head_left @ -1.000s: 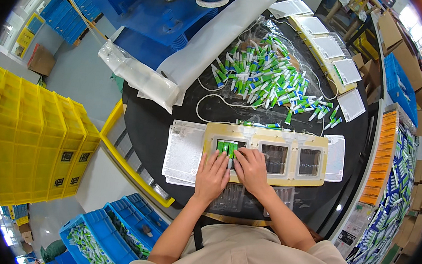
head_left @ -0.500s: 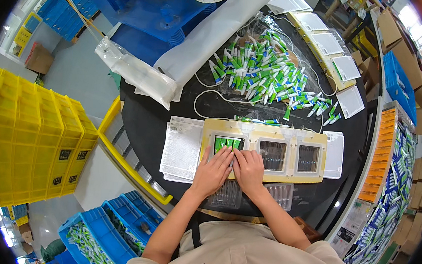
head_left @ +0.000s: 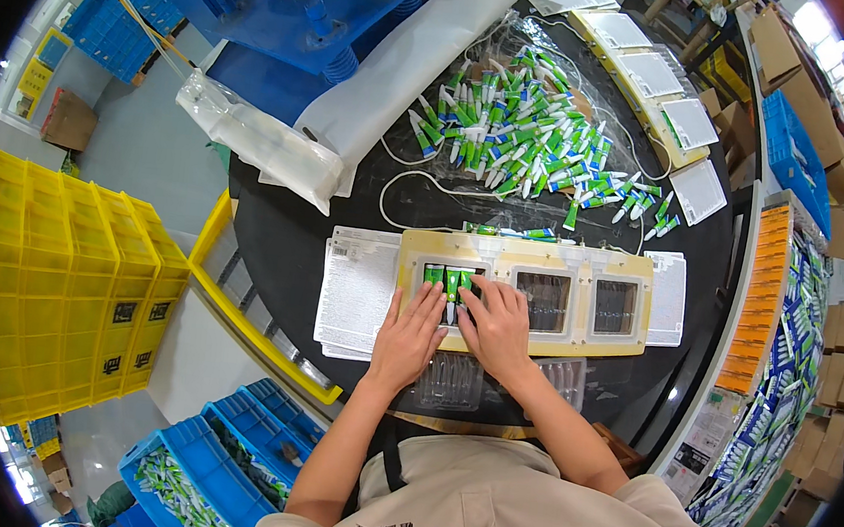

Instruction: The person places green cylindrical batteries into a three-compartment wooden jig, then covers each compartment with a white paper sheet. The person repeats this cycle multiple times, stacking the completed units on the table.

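A long cream-yellow frame [head_left: 575, 349] with three square windows lies across the black table. In its left window, several small green-and-white glue tubes [head_left: 451, 284] sit side by side, nozzles toward me. My left hand [head_left: 410, 335] rests with fingers stretched over the left tubes and the window's edge. From the other side, my right hand [head_left: 498, 332] touches the right tubes with slightly bent fingers, not gripped around any. The fingers hide part of the window. Dark ribbed clear plastic shows in the middle window [head_left: 541, 302] and the right window [head_left: 615, 309].
A heap of glue tubes [head_left: 524, 127] lies beyond the frame. Printed white cards [head_left: 354, 293] stick out at its left. Clear plastic trays [head_left: 449, 384] lie in front. A blue machine [head_left: 264, 9] stands back left, and yellow crates [head_left: 59, 282] are stacked left.
My hands have moved apart, the left one toward me, uncovering more of the tubes and a white nozzle between them. The whole view has shifted slightly.
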The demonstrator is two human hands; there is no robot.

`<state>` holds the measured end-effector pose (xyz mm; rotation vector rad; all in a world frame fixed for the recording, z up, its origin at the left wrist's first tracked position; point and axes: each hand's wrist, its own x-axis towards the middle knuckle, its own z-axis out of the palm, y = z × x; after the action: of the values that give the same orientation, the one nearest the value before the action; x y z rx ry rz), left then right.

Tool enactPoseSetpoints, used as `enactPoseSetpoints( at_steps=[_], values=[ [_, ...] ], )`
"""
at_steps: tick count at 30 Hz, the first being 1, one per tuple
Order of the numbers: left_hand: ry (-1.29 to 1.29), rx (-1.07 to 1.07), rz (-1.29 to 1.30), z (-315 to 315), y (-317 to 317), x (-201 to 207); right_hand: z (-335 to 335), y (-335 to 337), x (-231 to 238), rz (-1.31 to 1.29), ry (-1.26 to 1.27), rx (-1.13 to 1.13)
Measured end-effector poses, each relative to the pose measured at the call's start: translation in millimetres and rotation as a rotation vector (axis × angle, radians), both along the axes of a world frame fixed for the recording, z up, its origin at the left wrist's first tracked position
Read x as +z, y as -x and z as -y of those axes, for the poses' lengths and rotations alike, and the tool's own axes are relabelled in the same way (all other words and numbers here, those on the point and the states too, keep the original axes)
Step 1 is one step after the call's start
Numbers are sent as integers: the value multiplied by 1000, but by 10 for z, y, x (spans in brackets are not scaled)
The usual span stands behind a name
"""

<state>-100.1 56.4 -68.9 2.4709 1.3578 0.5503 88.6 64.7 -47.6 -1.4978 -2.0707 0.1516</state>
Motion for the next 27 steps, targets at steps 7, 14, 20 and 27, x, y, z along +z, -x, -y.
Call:
enactPoseSetpoints(
  at_steps=[7, 14, 20, 27],
  values=[
    [-17, -16, 9, 0, 21, -39, 1, 35, -34, 3, -21, -1],
    [-31, -20, 14, -13, 24, -24, 18, 72, -42, 4, -42, -22],
    [-62, -23, -40, -9, -9, -12, 82, 143, -30, 99, 41, -170],
    [-55, -22, -38, -5, 3, -45, 69, 262, -54, 163, 53, -255]
  ],
)
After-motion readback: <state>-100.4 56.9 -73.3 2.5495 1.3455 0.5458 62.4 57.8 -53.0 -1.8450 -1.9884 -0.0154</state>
